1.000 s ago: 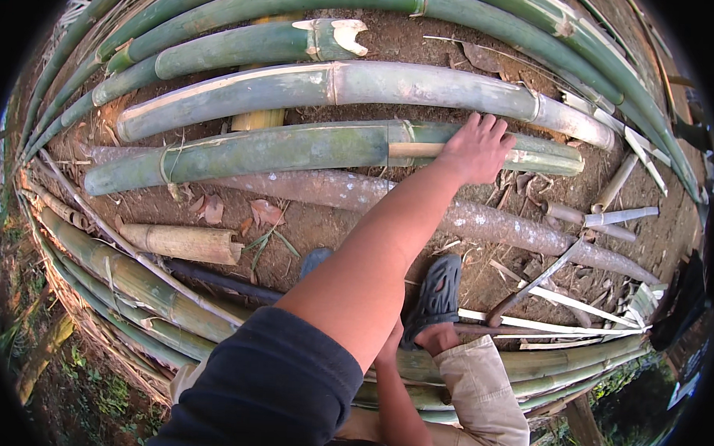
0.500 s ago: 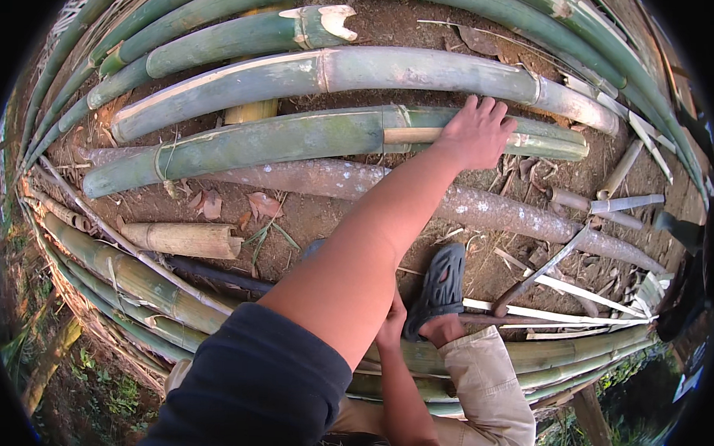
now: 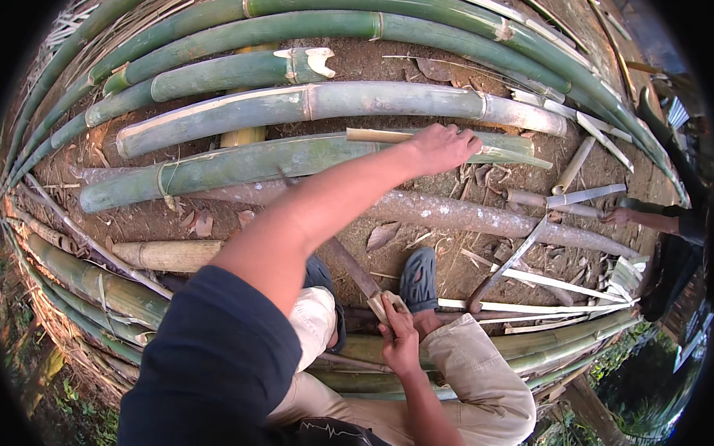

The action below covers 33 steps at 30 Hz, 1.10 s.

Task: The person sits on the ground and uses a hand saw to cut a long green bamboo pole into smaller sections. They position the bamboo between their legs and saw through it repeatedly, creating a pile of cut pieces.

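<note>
My left hand (image 3: 448, 147) reaches across to the right part of a split green bamboo pole (image 3: 249, 156). Its fingers curl over a split bamboo piece (image 3: 368, 134), whose pale cut end shows left of my wrist. Low in front of me, my right hand (image 3: 401, 338) is wrapped round the wooden handle of a machete (image 3: 348, 262). The dark blade slants up to the left, and my left forearm covers part of it. Beneath the bamboo pole lies a brown, pale-spotted log (image 3: 436, 212).
More thick bamboo poles (image 3: 377, 102) lie across the far side, with further poles (image 3: 95, 281) near my feet. At right are pale bamboo strips (image 3: 543, 308) and a second long blade (image 3: 586, 196). A co-worker's hand (image 3: 621, 215) is beside that blade.
The machete in my right hand has come into sight from under my left arm. My left hand has shifted left with the split piece. A co-worker's hand has appeared at right.
</note>
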Each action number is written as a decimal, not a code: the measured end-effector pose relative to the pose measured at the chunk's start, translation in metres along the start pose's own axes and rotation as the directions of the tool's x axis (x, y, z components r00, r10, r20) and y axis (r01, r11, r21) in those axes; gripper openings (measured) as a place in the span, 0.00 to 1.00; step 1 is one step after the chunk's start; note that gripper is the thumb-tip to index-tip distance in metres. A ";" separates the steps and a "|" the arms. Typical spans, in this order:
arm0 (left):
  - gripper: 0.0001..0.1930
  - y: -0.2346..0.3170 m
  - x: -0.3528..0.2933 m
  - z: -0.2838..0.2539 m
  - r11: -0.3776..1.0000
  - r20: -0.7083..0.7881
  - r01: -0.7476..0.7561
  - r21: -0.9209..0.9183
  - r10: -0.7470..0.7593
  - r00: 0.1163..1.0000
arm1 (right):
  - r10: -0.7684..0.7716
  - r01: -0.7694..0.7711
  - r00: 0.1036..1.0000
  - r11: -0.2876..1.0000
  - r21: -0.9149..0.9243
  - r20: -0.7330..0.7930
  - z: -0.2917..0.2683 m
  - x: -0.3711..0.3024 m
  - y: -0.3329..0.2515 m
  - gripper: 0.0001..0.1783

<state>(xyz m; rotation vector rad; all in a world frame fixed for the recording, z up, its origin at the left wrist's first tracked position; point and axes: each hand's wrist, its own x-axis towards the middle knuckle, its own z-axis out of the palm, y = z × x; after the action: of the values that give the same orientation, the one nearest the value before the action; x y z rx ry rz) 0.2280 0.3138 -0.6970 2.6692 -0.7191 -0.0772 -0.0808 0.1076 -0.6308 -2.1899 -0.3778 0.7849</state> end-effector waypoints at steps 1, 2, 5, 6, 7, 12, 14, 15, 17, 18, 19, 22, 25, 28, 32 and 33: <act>0.14 -0.003 -0.007 -0.017 0.998 -0.003 -0.049 0.029 0.049 0.999 | -0.001 0.005 0.997 0.999 -0.047 0.072 -0.012 0.004 0.001 0.37; 0.12 -0.020 -0.016 -0.028 0.991 -0.189 -0.099 0.090 0.114 0.975 | -0.086 0.105 0.988 0.982 -0.157 0.127 -0.027 0.012 0.004 0.39; 0.13 -0.063 -0.057 -0.088 0.975 -0.308 -0.011 0.222 0.081 0.948 | -0.242 0.324 0.936 0.876 -0.357 0.256 -0.081 0.032 0.010 0.43; 0.14 -0.075 -0.080 -0.105 0.975 -0.433 0.028 0.219 0.071 0.899 | -0.192 0.324 0.927 0.843 -0.430 0.323 -0.102 0.034 0.019 0.47; 0.17 -0.079 -0.106 -0.120 0.965 -0.497 0.151 0.213 -0.026 0.868 | -0.232 0.376 0.913 0.794 -0.477 0.335 -0.121 0.038 0.027 0.47; 0.15 -0.077 -0.292 -0.116 0.729 -0.590 0.684 -0.022 -0.562 0.580 | -0.085 0.319 0.929 0.682 -0.658 0.361 -0.218 0.046 0.030 0.47; 0.15 -0.060 -0.359 -0.089 0.552 -0.547 0.830 -0.080 -0.721 0.426 | -0.038 0.290 0.939 0.624 -0.726 0.342 -0.246 0.045 0.039 0.46; 0.14 -0.045 -0.389 -0.075 0.448 -0.517 0.888 -0.106 -0.787 0.335 | -0.031 0.285 0.944 0.579 -0.764 0.328 -0.257 0.041 0.046 0.45; 0.15 -0.018 -0.441 -0.037 0.353 -0.591 0.930 -0.098 -0.773 0.231 | 0.055 0.144 0.968 0.675 -0.724 0.244 -0.268 0.035 0.064 0.43; 0.15 -0.009 -0.472 -0.014 0.230 -0.579 0.970 -0.073 -0.802 0.146 | 0.084 0.100 0.973 0.691 -0.716 0.217 -0.269 0.037 0.075 0.43; 0.15 -0.001 -0.500 0.013 0.108 -0.559 0.993 -0.049 -0.827 0.063 | 0.119 0.047 0.976 0.704 -0.708 0.183 -0.267 0.039 0.089 0.43; 0.14 0.031 -0.545 0.063 -0.153 -0.348 0.982 -0.110 -0.920 -0.182 | 0.292 -0.268 0.953 0.675 -0.687 -0.085 -0.238 0.031 0.161 0.39; 0.14 0.064 -0.554 0.064 -0.224 -0.216 0.949 -0.221 -0.938 -0.272 | 0.566 -0.539 0.802 0.545 -0.643 -0.192 -0.200 0.034 0.219 0.42; 0.14 0.088 -0.557 0.035 -0.180 -0.238 0.943 -0.278 -0.938 -0.250 | 0.733 -0.689 0.650 0.454 -0.566 -0.203 -0.162 0.007 0.241 0.42; 0.13 0.108 -0.538 -0.019 0.007 -0.329 0.935 -0.355 -0.937 -0.117 | 0.725 -0.721 0.643 0.466 -0.513 -0.245 -0.141 -0.019 0.245 0.42; 0.13 0.109 -0.528 -0.034 0.063 -0.357 0.927 -0.368 -0.931 -0.078 | 0.710 -0.716 0.658 0.484 -0.503 -0.252 -0.139 -0.016 0.244 0.42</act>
<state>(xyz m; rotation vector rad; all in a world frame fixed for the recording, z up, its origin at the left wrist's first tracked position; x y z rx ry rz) -0.2775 0.4994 -0.6480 2.3331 1.4851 0.2969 0.0007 -0.1409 -0.7353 -2.9697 0.4503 1.2192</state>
